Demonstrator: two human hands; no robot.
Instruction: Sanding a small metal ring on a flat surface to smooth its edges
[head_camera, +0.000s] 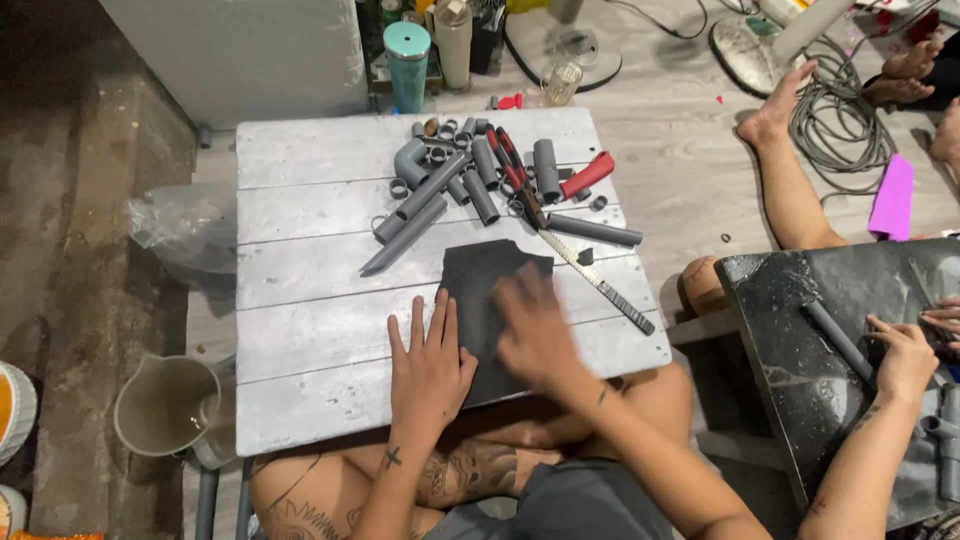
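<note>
Hands: left hand (430, 365) lies flat, fingers spread, palm down on the near-left edge of the dark sheet (480, 300). Right hand (535, 330) is blurred, also open and flat on the sheet's right half. Neither one is closed around anything, just pressing.

Sheet: dark, matte, roughly rectangular with a ragged top edge, lying flat on the near middle of the worktop (310, 340), partly under both palms.

Handling guess: looks thin, light and floppy, something like sandpaper or rubber sheet, so probably bends easily and slides on the painted planks unless pinned. Best hold is likely pinching a free edge or corner, top right looks the most exposed.

Just past the sheet: long saw blade or file (598, 285) lying diagonally, touching the sheet's upper right corner area.

Farther back: heap of grey pipe pieces (450, 190), short rings, an elbow and longer lengths, with red-handled pliers (512, 165) and a red-handled tool (588, 175) mixed in.

Off to the right: another person's hand (905, 355) on a separate dark board (790, 340) with a grey pipe (838, 340).

Far edge: teal tumbler (407, 65) on the floor behind the worktop.
</note>
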